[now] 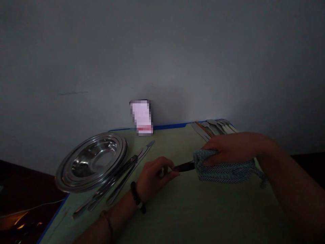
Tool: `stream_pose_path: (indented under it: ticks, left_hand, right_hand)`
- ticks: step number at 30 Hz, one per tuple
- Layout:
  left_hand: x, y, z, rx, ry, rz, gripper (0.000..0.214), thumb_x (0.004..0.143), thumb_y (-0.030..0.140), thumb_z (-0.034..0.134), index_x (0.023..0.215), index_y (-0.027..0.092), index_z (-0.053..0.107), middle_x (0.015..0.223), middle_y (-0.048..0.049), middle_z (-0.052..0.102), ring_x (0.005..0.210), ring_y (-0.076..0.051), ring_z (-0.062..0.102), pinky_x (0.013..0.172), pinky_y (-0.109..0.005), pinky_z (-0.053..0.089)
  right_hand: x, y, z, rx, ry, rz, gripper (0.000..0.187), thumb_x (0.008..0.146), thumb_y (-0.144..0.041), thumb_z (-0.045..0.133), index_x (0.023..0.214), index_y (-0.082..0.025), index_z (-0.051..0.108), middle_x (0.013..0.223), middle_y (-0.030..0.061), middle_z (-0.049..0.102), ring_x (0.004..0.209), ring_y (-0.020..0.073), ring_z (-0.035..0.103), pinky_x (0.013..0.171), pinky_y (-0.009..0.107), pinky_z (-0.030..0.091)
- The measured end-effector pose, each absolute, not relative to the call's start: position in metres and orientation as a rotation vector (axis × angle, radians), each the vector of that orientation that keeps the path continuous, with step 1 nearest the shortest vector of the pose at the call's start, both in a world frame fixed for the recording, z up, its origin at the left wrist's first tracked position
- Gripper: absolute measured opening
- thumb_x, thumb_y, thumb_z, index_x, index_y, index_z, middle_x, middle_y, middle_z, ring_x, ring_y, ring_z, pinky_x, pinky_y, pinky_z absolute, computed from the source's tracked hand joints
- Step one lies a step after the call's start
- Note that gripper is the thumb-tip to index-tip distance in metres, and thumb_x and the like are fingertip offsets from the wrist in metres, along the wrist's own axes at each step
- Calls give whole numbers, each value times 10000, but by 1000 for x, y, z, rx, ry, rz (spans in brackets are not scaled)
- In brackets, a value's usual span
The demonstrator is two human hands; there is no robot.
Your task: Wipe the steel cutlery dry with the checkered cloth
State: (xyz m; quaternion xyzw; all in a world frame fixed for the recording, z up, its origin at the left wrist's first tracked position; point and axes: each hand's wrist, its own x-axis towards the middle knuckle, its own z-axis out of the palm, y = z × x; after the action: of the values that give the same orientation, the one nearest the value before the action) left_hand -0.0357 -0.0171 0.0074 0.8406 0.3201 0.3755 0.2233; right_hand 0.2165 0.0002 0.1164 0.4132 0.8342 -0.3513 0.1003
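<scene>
A plain grey wall (177, 51) rises behind a dim, pale-green tabletop (190, 217) with blue edging. On its left side stands a stack of round, shiny metal dishes (99, 162) with wide rims, the uppermost one hollow. The right hand (225, 149) comes in from the right with its fingers clamped on a blue-grey woven cloth (225, 174), which is folded around one end of a slender, dark utensil (186, 167). The left hand (154, 174) pinches the other end of this utensil, thumb and index finger together on it, so that it lies roughly level between the two hands, above the middle of the tabletop. What sort of utensil it is, I cannot tell. A phone with a lit, blurred screen (142, 115) leans on the wall at the back edge. Long metal cutlery (103, 193) lies slantwise just beside the dishes; more cutlery, some pale-handled (214, 127), lies at the back right, partly hidden by the right hand. A black bracelet (138, 200) circles the left wrist.
</scene>
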Motion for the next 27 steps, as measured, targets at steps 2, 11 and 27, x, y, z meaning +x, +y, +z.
stream_pose_path:
  ticks: [2,11,27]
  left_hand:
    - [-35,-17,8,2346,850,1037,133,815,271,659,841,161,590,756,-19,650,566,-95,544,496,-188,432]
    - [-34,-19,6,2441,784,1094,169,785,138,623,944,175,579,827,-24,655,636,-99,582,535,-192,467]
    - [-32,-21,10,2440,897,1076,152,724,140,600,865,175,556,733,-12,608,600,-111,557,486,-198,439]
  right_hand:
    - [215,0,117,1214,2457,-1066,373,843,-479,463,858,-160,655,749,26,659,665,148,596,550,234,411]
    - [215,2,113,1219,2443,-1076,387,841,-494,450,834,-166,657,719,10,638,628,134,568,535,232,404]
    - [212,4,113,1217,2431,-1091,383,836,-503,466,846,-164,645,741,17,644,654,139,586,544,229,404]
